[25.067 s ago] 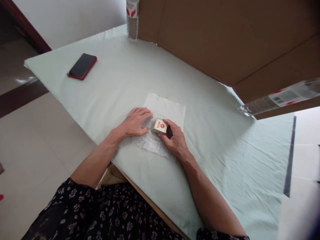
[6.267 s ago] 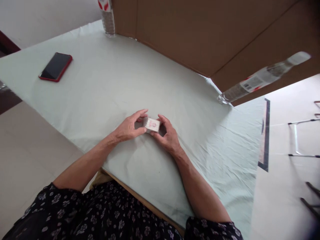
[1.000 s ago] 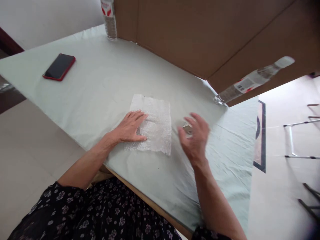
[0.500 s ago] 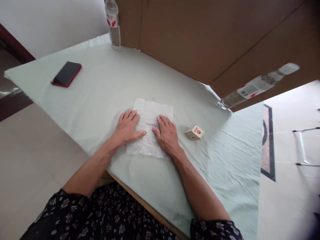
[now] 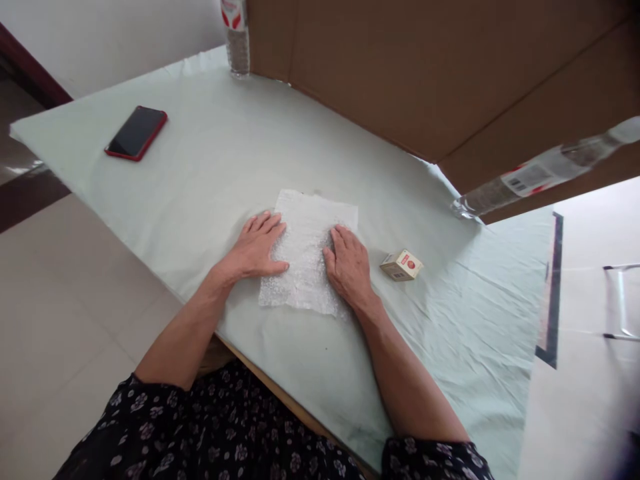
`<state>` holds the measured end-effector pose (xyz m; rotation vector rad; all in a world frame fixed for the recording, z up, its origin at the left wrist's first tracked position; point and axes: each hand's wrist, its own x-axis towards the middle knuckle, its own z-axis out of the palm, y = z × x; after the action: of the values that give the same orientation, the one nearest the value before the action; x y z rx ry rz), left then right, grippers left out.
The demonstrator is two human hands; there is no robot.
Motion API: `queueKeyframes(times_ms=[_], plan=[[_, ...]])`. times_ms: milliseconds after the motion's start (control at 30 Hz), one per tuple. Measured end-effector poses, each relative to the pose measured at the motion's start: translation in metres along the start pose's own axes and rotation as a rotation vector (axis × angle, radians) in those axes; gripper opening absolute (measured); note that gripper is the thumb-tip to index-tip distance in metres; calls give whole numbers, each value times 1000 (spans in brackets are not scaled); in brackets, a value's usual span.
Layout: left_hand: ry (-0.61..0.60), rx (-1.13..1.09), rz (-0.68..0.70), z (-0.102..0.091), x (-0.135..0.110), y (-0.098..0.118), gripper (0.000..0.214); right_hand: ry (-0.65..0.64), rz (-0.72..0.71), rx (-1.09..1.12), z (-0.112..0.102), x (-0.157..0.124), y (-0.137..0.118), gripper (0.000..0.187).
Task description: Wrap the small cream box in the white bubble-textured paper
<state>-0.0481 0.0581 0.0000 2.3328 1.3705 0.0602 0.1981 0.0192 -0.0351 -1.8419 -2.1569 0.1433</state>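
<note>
One bubble-wrap sheet (image 5: 306,267) lies mid-frame, its sides under the splayed left hand (image 5: 256,249) and flat, unclenched right hand (image 5: 349,265); a small carton (image 5: 402,265) sits right of centre.

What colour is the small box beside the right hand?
The small box is cream with red print; the head view shows it best.

A: Person's outfit, quick?
B: Black top (image 5: 250,427), bottom centre of frame. Small floral print all over, pale greyish-pink petals scattered on the dark ground.
A: Sleeves?
B: Same print. Left sleeve (image 5: 143,417), lower left: loose, ends about the elbow. Right sleeve (image 5: 435,459), lower right: similar cut, partly lost at the bottom edge.
A: Past the cuffs?
B: Bare forearms (image 5: 183,340). Left hand (image 5: 254,250) and right hand (image 5: 349,265), mid-frame, also bare.
</note>
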Motion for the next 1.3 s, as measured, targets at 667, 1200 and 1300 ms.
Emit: queueKeyframes(times_ms=[667, 1200, 1300], plan=[[110, -73, 249, 2, -5, -3, 76, 74, -3, 111, -10, -5, -4, 44], [146, -73, 273, 8, -4, -1, 66, 203, 276, 186, -78, -50, 79, 52], [152, -69, 276, 7, -3, -1, 64, 213, 104, 296, -82, -39, 37, 50]])
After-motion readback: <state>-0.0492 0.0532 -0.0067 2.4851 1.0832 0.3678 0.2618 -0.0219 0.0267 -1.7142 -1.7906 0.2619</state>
